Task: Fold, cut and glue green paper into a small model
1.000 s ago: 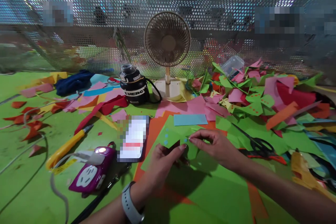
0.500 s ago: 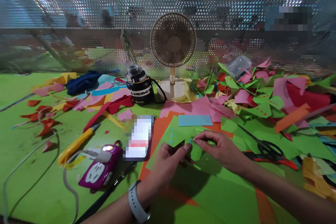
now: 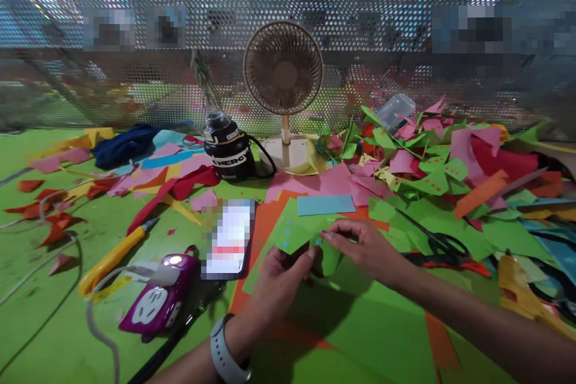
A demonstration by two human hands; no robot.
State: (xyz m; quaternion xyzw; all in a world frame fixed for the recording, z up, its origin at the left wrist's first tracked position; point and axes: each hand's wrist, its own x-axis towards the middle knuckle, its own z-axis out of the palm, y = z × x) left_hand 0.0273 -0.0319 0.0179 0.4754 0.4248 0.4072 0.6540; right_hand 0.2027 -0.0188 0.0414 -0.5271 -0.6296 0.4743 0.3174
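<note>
My left hand [image 3: 276, 276], with a pale watch band at the wrist, grips a folded or cut green paper piece [image 3: 294, 228] between thumb and fingers. Several small blue dots [image 3: 287, 234] show on that piece. My right hand [image 3: 362, 246] is closed in a pinch at the right part of the green piece, its fingertips right by a small blue dot [image 3: 318, 242]. Whatever the pinch holds is too small to make out. Under both hands lie large green sheets [image 3: 378, 324]. Just beyond them is a blue paper strip [image 3: 326, 205].
A phone [image 3: 228, 240], purple power bank [image 3: 162, 297] with cable and yellow cutter [image 3: 112, 258] lie left. Black scissors [image 3: 445, 246] lie right. A black bottle [image 3: 228, 153] and fan [image 3: 284, 72] stand behind, paper scraps [image 3: 423, 162] heaped beside them.
The whole view has shifted, so things appear slightly further left. My right fingertips have come a little closer to the blue dot and my left thumb. My left hand still grips the green paper.
</note>
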